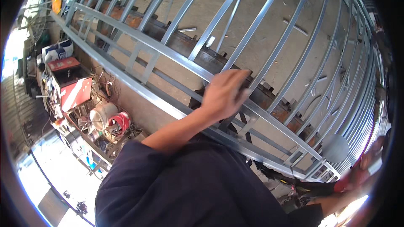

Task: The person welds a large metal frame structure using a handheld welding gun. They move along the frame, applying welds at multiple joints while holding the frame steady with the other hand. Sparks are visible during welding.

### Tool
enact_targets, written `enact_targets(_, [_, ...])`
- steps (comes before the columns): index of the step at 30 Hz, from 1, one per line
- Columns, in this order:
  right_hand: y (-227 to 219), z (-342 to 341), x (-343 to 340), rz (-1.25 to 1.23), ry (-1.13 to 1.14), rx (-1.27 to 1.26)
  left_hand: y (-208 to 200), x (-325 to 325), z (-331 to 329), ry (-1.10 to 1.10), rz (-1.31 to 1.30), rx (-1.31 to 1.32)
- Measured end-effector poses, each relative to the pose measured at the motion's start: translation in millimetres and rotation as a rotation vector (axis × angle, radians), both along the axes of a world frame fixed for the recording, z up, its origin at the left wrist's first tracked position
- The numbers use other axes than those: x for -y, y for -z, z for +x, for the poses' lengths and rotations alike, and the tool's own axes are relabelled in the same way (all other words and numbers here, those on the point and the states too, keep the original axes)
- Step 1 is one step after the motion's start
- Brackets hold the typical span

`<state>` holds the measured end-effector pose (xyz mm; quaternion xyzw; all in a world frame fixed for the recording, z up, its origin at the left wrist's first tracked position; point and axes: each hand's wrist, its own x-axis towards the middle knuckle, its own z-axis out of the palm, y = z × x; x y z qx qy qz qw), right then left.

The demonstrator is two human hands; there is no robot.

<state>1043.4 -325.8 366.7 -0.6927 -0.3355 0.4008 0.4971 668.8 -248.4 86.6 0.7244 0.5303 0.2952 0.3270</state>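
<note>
As the head view looks down, the left hand point(225, 94) lies over a long silver rail point(168, 52), fingers loosely extended and not closed; whether it touches is unclear. Parallel metal bars point(256, 21) stretch away beyond the rail, above a rusty beam point(185, 40). Past the rail's right end, the right forearm point(334, 204) reaches toward a blur, so I cannot tell that hand's state. Left of the rail's near side stands a red bucket point(119, 121).

Smooth, glossy mtl rails point(176, 58) w/ rough, rusty mtl beam point(181, 40), matt cloth shirt point(202, 176), dusty matt floor point(269, 33)
</note>
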Motion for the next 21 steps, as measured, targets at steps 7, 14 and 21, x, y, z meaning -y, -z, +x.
enact_targets(7, [76,-98,-127,-0.1,-0.45,-0.133,55,75,-216,-1.083,0.011,-0.526])
enact_targets(14, [187,-265,-225,-0.335,-0.826,-0.228,121,55,-239,-1.448,-0.402,0.381])
enact_targets(21, [252,-288,-235,-0.553,-0.935,-0.25,104,42,-215,-1.527,-0.37,0.135])
